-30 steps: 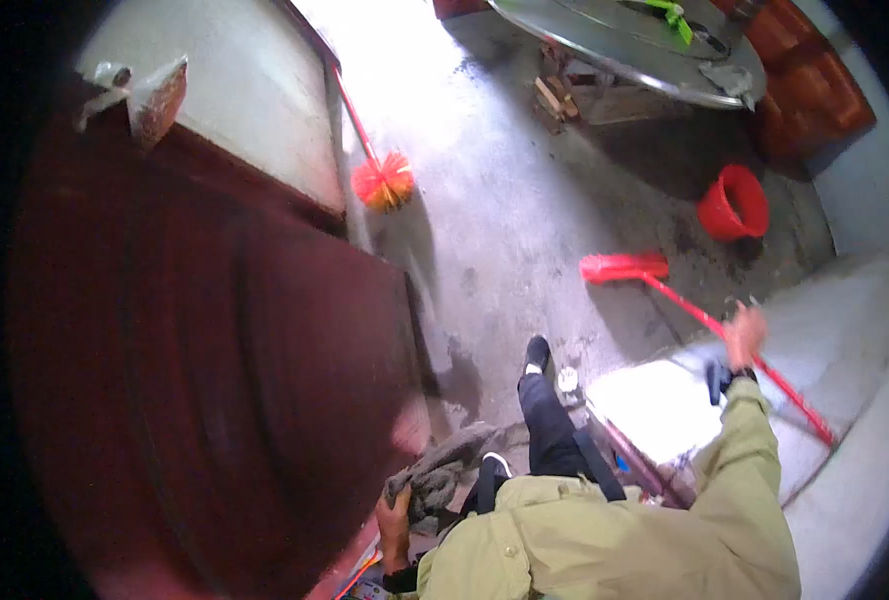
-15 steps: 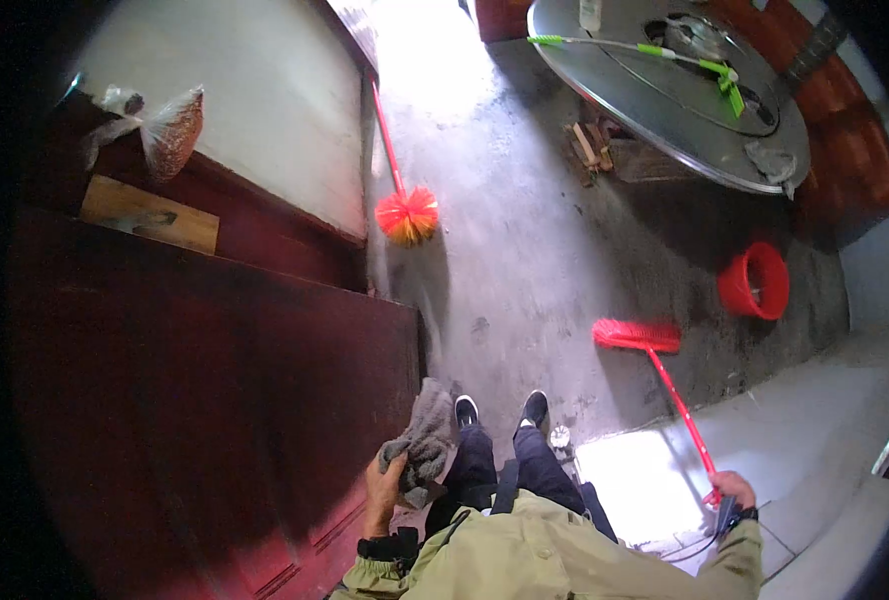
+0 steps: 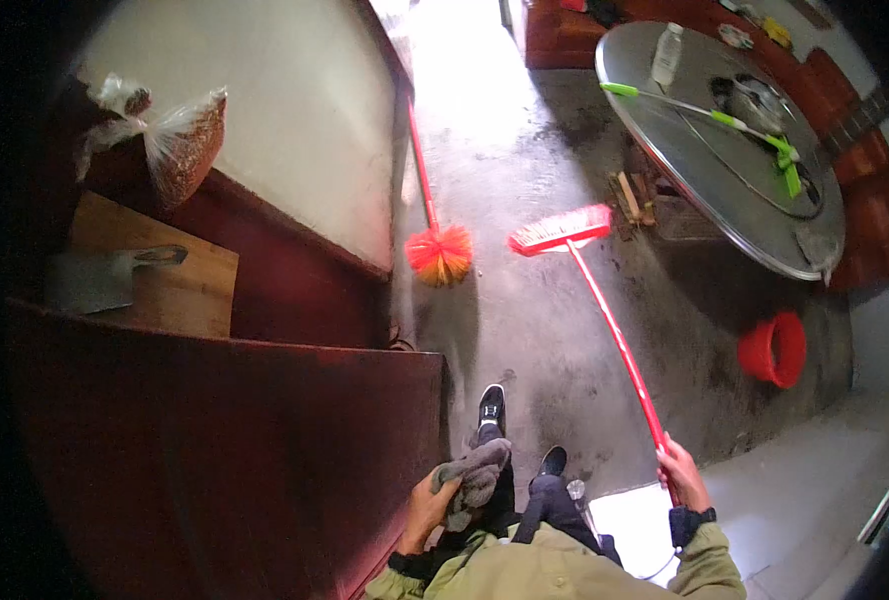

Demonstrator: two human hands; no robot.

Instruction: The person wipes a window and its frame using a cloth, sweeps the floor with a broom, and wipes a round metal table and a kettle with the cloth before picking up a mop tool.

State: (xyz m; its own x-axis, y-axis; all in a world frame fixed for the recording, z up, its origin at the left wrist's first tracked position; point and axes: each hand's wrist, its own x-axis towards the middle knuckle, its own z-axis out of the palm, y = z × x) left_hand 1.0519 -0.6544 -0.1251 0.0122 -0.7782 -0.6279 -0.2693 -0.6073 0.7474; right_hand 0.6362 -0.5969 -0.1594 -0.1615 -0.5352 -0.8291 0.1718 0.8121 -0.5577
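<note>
Head view: clear plastic bag (image 3: 180,148), ahead and left of the left hand (image 3: 429,511), holds reddish-brown grains (image 3: 195,162). Red bucket (image 3: 788,350) stands ahead and right of the right hand (image 3: 683,478); contents unclear. Bottle (image 3: 668,56) is on the round tabletop (image 3: 665,135), far ahead of the right hand; print too small to read. Right hand grips the red broom (image 3: 620,340) by its handle, bristle end ahead and left. Left hand clasps grey cloth (image 3: 477,478).

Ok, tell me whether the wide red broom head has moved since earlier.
Yes: the broom head has gone forward and leftward, away from the red plastic bucket.
</note>
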